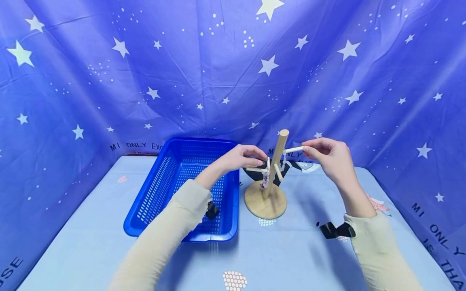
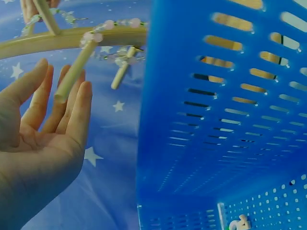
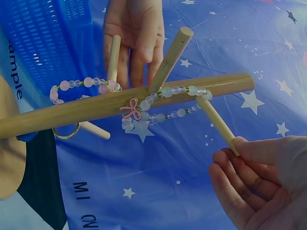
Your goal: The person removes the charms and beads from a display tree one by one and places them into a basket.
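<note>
A wooden stand (image 1: 276, 161) with a round base (image 1: 265, 204) and several slanted pegs sits on the table right of a blue basket (image 1: 198, 141). Bead bracelets hang on it: a pink one (image 3: 86, 82) by the left peg, and a clear-green one (image 3: 182, 90) with a pink bow by the right peg. My left hand (image 1: 260, 159) reaches to the left peg (image 2: 74, 72); its fingers are straight and the peg's tip rests against them. My right hand (image 1: 305, 149) pinches the tip of the right peg (image 3: 218, 122) between thumb and fingers.
The perforated blue basket (image 2: 216, 120) stands just left of the stand. A dark piece of cloth (image 1: 255, 176) lies under and behind the base. Starred blue fabric (image 1: 233, 72) walls in the back and both sides of the light-blue table (image 1: 291, 250).
</note>
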`<state>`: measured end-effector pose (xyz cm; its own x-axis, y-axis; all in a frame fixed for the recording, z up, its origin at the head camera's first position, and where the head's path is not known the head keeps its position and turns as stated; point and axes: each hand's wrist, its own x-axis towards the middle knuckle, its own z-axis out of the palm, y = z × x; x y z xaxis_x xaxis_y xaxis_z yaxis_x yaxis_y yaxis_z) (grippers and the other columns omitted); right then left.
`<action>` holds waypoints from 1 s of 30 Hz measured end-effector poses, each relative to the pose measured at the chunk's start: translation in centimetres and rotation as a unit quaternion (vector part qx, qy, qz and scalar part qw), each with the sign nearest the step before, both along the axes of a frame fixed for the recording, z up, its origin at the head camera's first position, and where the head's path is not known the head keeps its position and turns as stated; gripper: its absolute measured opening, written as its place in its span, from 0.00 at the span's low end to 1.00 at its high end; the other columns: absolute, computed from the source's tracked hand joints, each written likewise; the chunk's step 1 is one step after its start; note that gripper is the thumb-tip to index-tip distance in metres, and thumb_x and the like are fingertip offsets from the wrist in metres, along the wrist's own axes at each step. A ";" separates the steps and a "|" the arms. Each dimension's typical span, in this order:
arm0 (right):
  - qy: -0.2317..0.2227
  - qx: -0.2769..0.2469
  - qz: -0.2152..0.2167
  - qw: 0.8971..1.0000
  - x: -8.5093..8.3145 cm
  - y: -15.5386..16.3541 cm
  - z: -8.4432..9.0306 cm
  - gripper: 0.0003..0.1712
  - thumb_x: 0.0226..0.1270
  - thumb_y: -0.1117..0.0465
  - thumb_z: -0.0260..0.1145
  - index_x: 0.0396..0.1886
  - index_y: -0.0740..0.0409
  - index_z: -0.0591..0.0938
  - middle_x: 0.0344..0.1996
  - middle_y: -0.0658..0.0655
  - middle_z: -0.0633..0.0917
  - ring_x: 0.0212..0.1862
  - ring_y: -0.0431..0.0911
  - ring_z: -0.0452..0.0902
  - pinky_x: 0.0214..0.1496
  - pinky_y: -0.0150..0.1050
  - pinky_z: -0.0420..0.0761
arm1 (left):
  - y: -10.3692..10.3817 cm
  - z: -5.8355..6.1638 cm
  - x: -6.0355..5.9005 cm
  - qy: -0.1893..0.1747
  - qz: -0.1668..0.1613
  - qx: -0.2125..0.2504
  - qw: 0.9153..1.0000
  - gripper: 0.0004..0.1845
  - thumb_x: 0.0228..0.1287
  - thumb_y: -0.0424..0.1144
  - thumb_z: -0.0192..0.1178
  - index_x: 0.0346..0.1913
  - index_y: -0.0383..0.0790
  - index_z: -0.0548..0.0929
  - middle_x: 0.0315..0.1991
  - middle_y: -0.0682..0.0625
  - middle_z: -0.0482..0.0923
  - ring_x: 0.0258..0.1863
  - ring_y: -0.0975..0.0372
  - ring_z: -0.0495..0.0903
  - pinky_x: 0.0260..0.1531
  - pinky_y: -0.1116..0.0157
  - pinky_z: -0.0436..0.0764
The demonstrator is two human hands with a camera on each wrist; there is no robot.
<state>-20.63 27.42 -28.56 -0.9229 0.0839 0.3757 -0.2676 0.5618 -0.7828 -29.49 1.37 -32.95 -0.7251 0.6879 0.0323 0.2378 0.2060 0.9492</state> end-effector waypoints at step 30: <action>0.000 0.003 -0.001 1.000 -0.1 0.1 0.0 0.17 0.68 0.59 0.68 0.49 0.68 0.85 0.25 0.27 0.82 0.32 0.25 0.83 0.38 0.21 0.84 | -0.7 -1.1 -0.3 -0.016 -0.042 -0.046 0.998 0.09 0.67 0.30 0.62 0.48 0.32 0.81 0.39 0.49 0.84 0.39 0.61 0.82 0.41 0.70 0.83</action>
<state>-20.75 27.49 -28.61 -0.9230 0.0838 0.3756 -0.2656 0.5675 -0.7794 -29.74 0.65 -34.07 -0.6650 0.7447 -0.0566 0.2268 0.2736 0.9347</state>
